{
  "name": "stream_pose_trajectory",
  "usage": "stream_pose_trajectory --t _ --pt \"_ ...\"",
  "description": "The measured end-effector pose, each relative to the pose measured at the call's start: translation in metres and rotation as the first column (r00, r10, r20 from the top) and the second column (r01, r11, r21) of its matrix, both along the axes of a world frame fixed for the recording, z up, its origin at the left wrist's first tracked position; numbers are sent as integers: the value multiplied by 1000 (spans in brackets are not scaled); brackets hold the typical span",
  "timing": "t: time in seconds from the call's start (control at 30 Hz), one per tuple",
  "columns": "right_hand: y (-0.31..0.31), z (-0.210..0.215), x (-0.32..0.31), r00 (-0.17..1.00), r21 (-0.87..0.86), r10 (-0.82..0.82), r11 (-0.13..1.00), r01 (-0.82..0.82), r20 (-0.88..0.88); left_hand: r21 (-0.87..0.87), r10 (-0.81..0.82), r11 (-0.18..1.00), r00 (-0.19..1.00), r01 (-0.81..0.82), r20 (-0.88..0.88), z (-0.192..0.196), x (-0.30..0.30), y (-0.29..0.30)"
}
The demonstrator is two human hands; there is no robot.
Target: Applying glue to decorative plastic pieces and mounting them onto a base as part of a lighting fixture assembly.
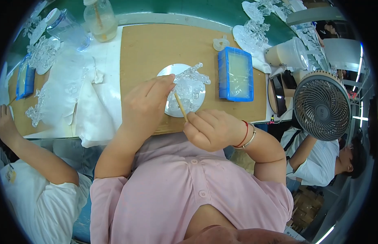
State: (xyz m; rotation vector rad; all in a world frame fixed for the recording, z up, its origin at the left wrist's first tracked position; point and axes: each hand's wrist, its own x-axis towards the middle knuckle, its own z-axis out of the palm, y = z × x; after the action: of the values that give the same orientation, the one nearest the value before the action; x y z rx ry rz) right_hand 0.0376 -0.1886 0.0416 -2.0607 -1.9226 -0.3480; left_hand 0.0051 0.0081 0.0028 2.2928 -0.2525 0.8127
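A clear, intricately shaped plastic piece (192, 81) rests over a round white disc (166, 72) on the brown board (156, 44) before me. My left hand (147, 97) is closed, thumb and fingers pinching the piece at its left side; the exact grip is partly hidden. In my right hand (209, 129) a thin wooden stick (180, 105) is held between the fingers. It slants up and left, its far tip at the lower left part of the clear piece. Whether the tip touches the piece I cannot tell.
Right of the disc stands a blue-rimmed box (240, 75) with pale contents, below a small translucent ring-shaped part (221, 42). A fan (322, 105) and lidded tub (287, 55) are farther right. Jars (100, 20), white cloth (93, 114) and a co-worker's arm (38, 154) lie left.
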Motion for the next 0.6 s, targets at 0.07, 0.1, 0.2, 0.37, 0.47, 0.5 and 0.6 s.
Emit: stream_pose_trajectory --t 0.07,0.1,0.2,0.37,0.47,0.5,0.6 --pt "1 -2 6 998 2 -35 999 36 -46 18 2 1000 1000 -2 -6 -2 0 -1" --pt "1 -2 11 977 51 -102 992 113 -186 33 19 999 1000 -19 3 -2 1 -2" --pt "4 5 28 899 129 -249 941 313 -360 63 18 998 1000 -18 1 0 3 -5" --pt "-7 9 35 798 126 -346 880 459 -494 82 29 996 1000 -30 9 -2 3 -6" --pt "-18 10 31 802 141 -358 870 472 -478 127 70 989 997 -72 20 -1 3 -8" --pt "-21 12 29 802 129 -365 872 472 -472 131 81 988 996 -83 22 0 2 -9" --pt "-31 15 28 795 113 -367 875 472 -483 134 86 987 996 -88 20 0 3 -8"
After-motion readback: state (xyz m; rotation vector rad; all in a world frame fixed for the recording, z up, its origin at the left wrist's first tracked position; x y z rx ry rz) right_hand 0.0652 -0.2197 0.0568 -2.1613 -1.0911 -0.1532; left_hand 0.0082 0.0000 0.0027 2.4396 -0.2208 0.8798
